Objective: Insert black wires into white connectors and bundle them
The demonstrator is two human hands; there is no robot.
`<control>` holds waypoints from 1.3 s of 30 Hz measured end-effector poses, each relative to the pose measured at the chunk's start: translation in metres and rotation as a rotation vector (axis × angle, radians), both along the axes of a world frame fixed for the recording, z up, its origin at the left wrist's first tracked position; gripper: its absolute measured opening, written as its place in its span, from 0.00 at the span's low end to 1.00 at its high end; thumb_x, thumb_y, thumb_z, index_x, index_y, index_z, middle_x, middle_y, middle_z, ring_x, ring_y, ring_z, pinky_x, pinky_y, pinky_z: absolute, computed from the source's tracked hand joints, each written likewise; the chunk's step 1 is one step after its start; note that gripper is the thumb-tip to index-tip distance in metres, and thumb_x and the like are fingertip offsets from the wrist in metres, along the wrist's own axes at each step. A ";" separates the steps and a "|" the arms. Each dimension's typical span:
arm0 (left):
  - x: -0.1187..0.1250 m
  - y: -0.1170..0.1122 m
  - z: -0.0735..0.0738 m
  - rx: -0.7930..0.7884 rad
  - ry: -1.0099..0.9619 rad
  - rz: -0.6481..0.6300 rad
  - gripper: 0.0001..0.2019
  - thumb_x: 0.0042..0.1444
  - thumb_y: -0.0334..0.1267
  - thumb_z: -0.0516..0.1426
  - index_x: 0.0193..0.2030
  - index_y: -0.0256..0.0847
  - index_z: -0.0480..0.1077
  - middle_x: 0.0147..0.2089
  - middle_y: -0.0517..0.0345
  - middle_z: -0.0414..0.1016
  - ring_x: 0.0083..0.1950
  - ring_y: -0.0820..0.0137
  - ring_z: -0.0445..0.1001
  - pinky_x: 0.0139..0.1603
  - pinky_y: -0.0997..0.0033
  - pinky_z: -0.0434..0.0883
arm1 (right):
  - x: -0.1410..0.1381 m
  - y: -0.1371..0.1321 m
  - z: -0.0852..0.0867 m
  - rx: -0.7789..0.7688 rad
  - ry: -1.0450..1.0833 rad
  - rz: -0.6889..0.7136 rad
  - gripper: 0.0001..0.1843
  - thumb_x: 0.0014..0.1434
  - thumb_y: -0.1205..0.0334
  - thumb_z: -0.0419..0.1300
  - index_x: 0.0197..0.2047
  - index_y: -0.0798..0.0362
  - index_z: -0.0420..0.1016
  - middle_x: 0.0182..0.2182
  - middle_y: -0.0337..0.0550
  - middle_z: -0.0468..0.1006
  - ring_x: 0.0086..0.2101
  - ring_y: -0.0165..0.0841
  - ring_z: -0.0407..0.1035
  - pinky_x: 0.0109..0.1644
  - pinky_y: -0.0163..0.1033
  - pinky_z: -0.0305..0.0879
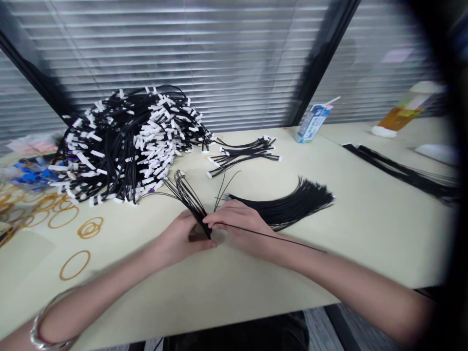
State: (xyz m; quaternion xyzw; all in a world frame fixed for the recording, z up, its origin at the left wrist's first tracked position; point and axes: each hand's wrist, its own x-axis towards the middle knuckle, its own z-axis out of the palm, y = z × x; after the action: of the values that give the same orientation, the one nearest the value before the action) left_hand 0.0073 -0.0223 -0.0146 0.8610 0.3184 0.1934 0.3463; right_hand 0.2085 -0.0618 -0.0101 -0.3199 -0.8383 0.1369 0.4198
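Near the table's middle my left hand is closed round a bunch of thin black wires, whose loose ends fan out up and to the left. My right hand meets it from the right, thumb and finger pinching a single black wire that trails back along my forearm. Just behind the right hand lies a thick bundle of black wires, fanned at its right end. Farther back is a small group of black cables with white connectors. What the fingertips do where the hands meet is partly hidden.
A big heap of black cables with white connectors stands back left. Rubber bands lie scattered at left. A drink carton with a straw, a bottle with amber liquid and more black wires are at right. Blinds rise behind.
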 end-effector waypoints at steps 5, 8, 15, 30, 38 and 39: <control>0.002 -0.002 0.006 -0.021 0.001 -0.008 0.13 0.51 0.40 0.62 0.42 0.38 0.69 0.45 0.53 0.73 0.45 0.63 0.73 0.43 0.66 0.71 | -0.006 -0.006 0.004 -0.169 0.070 -0.031 0.10 0.62 0.68 0.53 0.38 0.51 0.75 0.36 0.39 0.76 0.38 0.27 0.69 0.44 0.34 0.65; 0.003 -0.004 0.011 -0.004 0.002 -0.019 0.12 0.52 0.39 0.61 0.42 0.38 0.69 0.45 0.53 0.73 0.46 0.63 0.72 0.45 0.66 0.70 | -0.008 -0.007 0.002 -0.240 0.124 -0.023 0.10 0.61 0.70 0.54 0.38 0.50 0.75 0.40 0.39 0.75 0.39 0.27 0.69 0.44 0.32 0.65; 0.001 -0.001 0.003 0.044 0.006 -0.027 0.12 0.51 0.39 0.62 0.41 0.37 0.69 0.43 0.53 0.73 0.44 0.63 0.73 0.42 0.66 0.70 | -0.010 -0.005 0.000 -0.310 0.144 -0.109 0.09 0.57 0.72 0.59 0.36 0.48 0.77 0.33 0.35 0.77 0.37 0.27 0.68 0.45 0.35 0.63; 0.000 -0.001 0.001 -0.003 -0.004 -0.020 0.11 0.51 0.40 0.61 0.41 0.39 0.69 0.44 0.54 0.73 0.46 0.63 0.72 0.45 0.65 0.70 | -0.009 -0.005 0.000 -0.299 0.118 -0.051 0.07 0.59 0.69 0.57 0.37 0.50 0.75 0.34 0.36 0.76 0.37 0.27 0.68 0.45 0.35 0.63; 0.002 -0.004 0.009 -0.027 0.075 0.025 0.15 0.51 0.44 0.61 0.42 0.38 0.69 0.42 0.52 0.72 0.43 0.62 0.72 0.42 0.64 0.70 | 0.028 0.021 0.018 -0.663 0.443 -0.147 0.17 0.61 0.50 0.54 0.40 0.57 0.72 0.35 0.45 0.75 0.29 0.26 0.68 0.33 0.34 0.65; 0.002 -0.004 0.010 -0.042 0.074 0.026 0.15 0.51 0.44 0.61 0.42 0.38 0.69 0.42 0.51 0.72 0.43 0.62 0.72 0.42 0.65 0.70 | 0.036 0.024 0.021 -0.693 0.431 -0.129 0.18 0.62 0.51 0.53 0.46 0.57 0.70 0.38 0.47 0.75 0.31 0.27 0.69 0.36 0.35 0.67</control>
State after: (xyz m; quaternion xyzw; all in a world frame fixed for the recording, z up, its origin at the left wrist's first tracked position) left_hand 0.0091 -0.0265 -0.0050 0.8560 0.3460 0.1590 0.3496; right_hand 0.2448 -0.0382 0.0112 -0.4584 -0.6136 0.4483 0.4610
